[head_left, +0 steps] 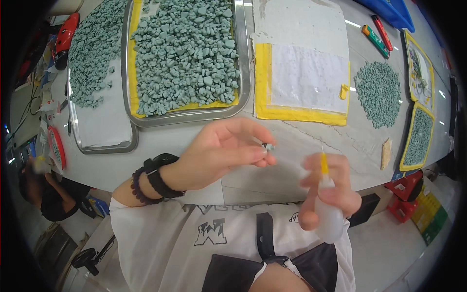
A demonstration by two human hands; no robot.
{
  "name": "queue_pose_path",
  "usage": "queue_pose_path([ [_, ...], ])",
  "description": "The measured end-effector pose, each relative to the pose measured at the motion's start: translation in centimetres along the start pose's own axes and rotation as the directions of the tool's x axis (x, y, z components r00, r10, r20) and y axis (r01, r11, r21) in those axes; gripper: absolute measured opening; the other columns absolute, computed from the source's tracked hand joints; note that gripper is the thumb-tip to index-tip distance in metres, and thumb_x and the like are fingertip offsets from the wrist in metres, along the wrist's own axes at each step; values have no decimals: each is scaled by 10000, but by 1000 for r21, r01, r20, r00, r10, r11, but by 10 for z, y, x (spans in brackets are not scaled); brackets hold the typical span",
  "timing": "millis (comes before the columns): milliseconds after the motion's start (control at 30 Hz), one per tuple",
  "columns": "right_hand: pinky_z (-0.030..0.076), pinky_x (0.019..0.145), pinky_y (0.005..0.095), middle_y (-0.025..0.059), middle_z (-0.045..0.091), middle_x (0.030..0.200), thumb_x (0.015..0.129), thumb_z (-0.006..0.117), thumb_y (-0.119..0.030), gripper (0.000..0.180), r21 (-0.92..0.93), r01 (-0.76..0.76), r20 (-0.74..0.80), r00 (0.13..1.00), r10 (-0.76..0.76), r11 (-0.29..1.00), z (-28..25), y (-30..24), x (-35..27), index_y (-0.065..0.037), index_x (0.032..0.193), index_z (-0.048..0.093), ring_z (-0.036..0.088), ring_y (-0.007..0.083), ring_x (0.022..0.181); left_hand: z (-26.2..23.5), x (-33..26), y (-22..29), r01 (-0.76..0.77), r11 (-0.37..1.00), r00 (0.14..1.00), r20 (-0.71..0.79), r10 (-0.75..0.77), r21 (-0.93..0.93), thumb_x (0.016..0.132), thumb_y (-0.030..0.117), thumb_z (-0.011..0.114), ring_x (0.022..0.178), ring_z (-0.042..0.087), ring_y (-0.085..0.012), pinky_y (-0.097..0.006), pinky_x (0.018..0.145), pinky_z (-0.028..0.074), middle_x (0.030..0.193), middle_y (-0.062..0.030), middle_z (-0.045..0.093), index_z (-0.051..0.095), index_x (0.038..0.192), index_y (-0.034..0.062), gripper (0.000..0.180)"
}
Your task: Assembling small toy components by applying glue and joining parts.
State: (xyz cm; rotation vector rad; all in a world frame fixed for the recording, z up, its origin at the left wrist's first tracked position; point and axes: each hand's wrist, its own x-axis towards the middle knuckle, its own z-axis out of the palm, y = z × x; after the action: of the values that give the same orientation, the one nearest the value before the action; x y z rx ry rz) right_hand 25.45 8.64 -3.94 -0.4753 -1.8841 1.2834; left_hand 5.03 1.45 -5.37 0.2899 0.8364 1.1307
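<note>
My left hand (224, 152) pinches a small grey-green stone piece (268, 146) between thumb and fingertips, just above the near edge of the pale table (160, 155). A dark watch and a bead bracelet sit on that wrist. My right hand (327, 187) grips a small white squeeze bottle (329, 214) with a yellow nozzle (324, 163) pointing up, a short way right of and below the stone. The nozzle tip and the stone are apart.
A steel tray (243, 68) with a yellow liner holds many grey-green stones; a second tray (102, 136) lies left of it. A white sheet on yellow backing (301, 114) lies centre, a loose stone pile (379, 95) to its right. Another person (44, 194) sits low at left.
</note>
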Motion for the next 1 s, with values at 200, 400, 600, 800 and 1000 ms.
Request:
queue_pose_path([
  [200, 480, 689, 373, 101, 633, 847, 661, 787, -61, 403, -338, 50, 19, 999, -47, 940, 16, 19, 2, -94, 967, 528, 591, 308, 841, -13, 8, -12, 117, 977, 989, 107, -99, -176, 860, -20, 570, 947, 616, -187, -294, 836, 492, 1089, -127, 583, 559, 1130, -20, 270],
  [400, 483, 667, 336, 79, 636, 852, 605, 794, -72, 434, -372, 136, 50, 991, -126, 918, 18, 33, -2, -69, 982, 578, 597, 286, 760, -12, 7, -17, 39, 995, 995, 93, -47, 91, 846, -59, 571, 1024, 590, -181, -312, 881, 487, 1138, -124, 580, 522, 1227, -32, 384],
  [600, 492, 676, 352, 102, 629, 855, 682, 781, -179, 425, -388, 83, -2, 996, -91, 918, 17, 32, -2, -66, 1013, 540, 602, 296, 785, -13, 8, -12, 109, 980, 991, 53, -119, 167, 834, -93, 566, 1017, 595, -183, -309, 890, 489, 1127, -121, 593, 533, 1195, -42, 366],
  [800, 543, 639, 392, 157, 614, 783, 873, 536, -531, 546, 37, -77, -59, 995, 79, 996, 11, 17, -10, -13, 1042, 500, 633, 387, 869, -12, 7, -13, 3, 989, 1000, -12, -1, 146, 826, -104, 566, 996, 608, -181, -300, 900, 490, 1072, -130, 617, 546, 1116, -40, 298],
  [1000, 561, 606, 413, 164, 623, 737, 908, 397, -573, 617, -16, -36, 114, 993, 37, 999, 6, 24, -7, 22, 973, 547, 640, 439, 893, -9, 7, -14, -24, 983, 999, -37, 32, 184, 826, -104, 569, 1003, 608, -171, -292, 897, 491, 1063, -134, 622, 542, 1117, -46, 297],
])
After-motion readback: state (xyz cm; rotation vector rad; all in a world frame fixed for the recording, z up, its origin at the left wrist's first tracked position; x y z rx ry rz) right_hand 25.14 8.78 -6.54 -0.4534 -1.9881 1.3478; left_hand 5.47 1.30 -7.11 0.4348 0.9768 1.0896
